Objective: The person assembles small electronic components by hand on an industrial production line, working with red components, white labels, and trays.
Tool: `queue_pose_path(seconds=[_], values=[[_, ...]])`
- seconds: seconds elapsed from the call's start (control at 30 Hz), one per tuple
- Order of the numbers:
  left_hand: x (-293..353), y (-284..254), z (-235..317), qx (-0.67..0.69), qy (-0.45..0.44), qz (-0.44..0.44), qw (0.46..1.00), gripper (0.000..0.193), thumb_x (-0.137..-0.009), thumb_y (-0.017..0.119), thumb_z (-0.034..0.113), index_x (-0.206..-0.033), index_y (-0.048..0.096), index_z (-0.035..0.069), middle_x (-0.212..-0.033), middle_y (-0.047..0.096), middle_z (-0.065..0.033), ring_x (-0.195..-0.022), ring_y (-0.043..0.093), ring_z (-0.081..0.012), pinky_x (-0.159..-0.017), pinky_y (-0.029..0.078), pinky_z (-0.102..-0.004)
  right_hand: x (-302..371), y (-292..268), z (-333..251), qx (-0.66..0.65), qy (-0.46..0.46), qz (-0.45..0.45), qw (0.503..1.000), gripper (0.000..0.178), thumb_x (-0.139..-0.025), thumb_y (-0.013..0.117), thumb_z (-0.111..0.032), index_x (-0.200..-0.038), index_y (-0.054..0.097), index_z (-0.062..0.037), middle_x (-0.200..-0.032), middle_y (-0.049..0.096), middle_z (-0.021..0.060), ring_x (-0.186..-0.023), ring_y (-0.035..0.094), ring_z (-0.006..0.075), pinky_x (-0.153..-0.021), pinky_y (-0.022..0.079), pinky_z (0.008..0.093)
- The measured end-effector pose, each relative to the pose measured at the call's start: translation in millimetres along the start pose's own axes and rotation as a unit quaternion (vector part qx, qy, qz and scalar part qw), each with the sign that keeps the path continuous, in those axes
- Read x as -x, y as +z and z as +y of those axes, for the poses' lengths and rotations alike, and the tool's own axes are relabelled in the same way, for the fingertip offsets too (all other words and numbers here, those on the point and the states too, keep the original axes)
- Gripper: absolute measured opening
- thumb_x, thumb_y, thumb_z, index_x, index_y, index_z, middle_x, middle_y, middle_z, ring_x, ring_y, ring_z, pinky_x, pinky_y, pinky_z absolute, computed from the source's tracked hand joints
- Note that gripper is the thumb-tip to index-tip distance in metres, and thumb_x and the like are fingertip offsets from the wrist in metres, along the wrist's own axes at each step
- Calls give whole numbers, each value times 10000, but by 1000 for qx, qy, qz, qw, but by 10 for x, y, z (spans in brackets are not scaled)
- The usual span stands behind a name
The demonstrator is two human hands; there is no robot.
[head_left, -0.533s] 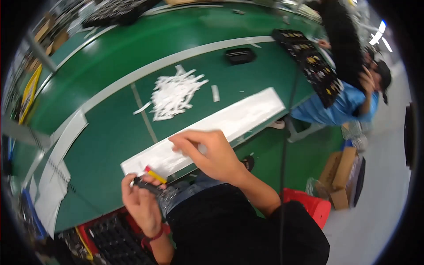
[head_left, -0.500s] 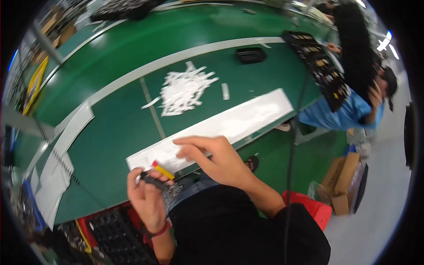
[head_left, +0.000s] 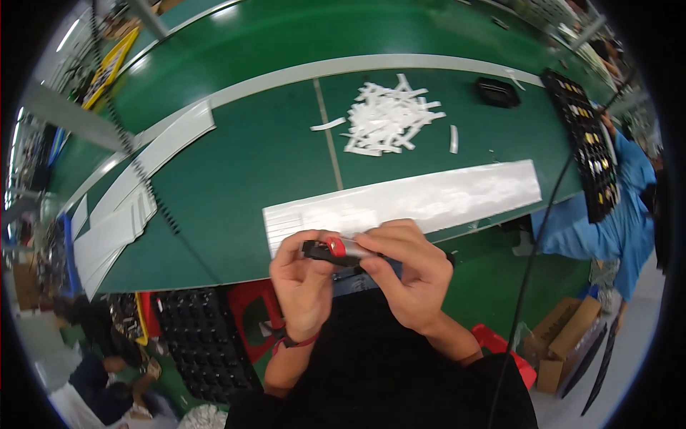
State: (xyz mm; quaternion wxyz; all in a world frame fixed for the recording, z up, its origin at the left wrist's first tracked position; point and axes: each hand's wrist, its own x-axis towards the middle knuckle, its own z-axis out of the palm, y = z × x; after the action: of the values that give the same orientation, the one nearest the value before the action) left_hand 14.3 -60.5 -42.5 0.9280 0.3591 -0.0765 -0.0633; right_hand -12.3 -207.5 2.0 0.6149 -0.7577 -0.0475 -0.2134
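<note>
Both hands meet just below the near edge of the surface (head_left: pixel 236 164), over the lap. Left hand (head_left: pixel 304 282) fingers (head_left: pixel 291 247) are curled and pinching the left end of a small black part with a red band (head_left: pixel 330 250). Right hand (head_left: pixel 409 275) fingers (head_left: pixel 389 239) close over its right end, so that end is hidden; thumb tip (head_left: pixel 371 266) sits underneath.

Part's long axis runs left-right, roughly level and parallel to the surface edge. It lies between the two hands, held off the surface, not touching it. Neither hand is nearer: both are on it. Red band sits nearer the left-hand side.

Just beyond the knuckles: a long white strip (head_left: pixel 429 200) lying on the green surface, same left-right run, its near-left corner almost above the part. Further out, well apart: a loose pile of small white pieces (head_left: pixel 386 118), a stray white piece (head_left: pixel 453 138) to its right, a small black box (head_left: pixel 498 93) farther right.

Below-left of the left hand, a black compartment tray (head_left: pixel 200 336) under the surface level. A dark cable (head_left: pixel 532 250) hangs to the right of the right forearm. Another person in a blue sleeve (head_left: pixel 607 222) handles a black tray (head_left: pixel 582 139) at far right, well clear. Nothing sits between the hands and the strip.
</note>
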Motion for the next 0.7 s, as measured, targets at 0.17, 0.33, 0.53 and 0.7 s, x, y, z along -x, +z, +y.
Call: queue_pose_path(seconds=[0.17, 0.33, 0.53, 0.7], values=[[-37, -68, -146, 35, 50, -37, 997, 346, -871, 702, 24, -1189, 568, 48, -1109, 659, -150, -1105, 613, -325, -976, 492, -435, 78, 134, 42, 59, -81, 46, 994, 339, -664, 831, -28, -996, 759, -36, -975, 730, 68, -857, 585, 221, -756, 480, 292], [-21, -99, -127, 61, 61, -54, 995, 396, -787, 763, -11, -1135, 611, 102, -1035, 669, -97, -1148, 586, -349, -1018, 460, -473, 60, 205, 29, 66, -96, 33, 993, 357, -640, 842, -38, -988, 767, -57, -984, 734, 50, -862, 579, 213, -747, 478, 282], [-49, -119, -167, 72, 74, -70, 992, 410, -777, 784, 15, -1145, 627, 106, -1053, 674, -93, -1162, 582, -352, -994, 488, -464, 39, 202, 42, 92, -106, 31, 990, 384, -629, 845, -43, -1004, 771, -84, -1001, 724, 41, -857, 574, 208, -729, 474, 282], [-30, -196, -79, -16, 70, -84, 994, 413, -811, 783, 127, -1187, 614, 104, -1111, 672, -104, -1148, 602, -333, -979, 512, -460, 37, 285, 82, 63, -103, 20, 992, 349, -626, 845, -10, -960, 769, -75, -1007, 703, 57, -860, 586, 215, -685, 475, 293]])
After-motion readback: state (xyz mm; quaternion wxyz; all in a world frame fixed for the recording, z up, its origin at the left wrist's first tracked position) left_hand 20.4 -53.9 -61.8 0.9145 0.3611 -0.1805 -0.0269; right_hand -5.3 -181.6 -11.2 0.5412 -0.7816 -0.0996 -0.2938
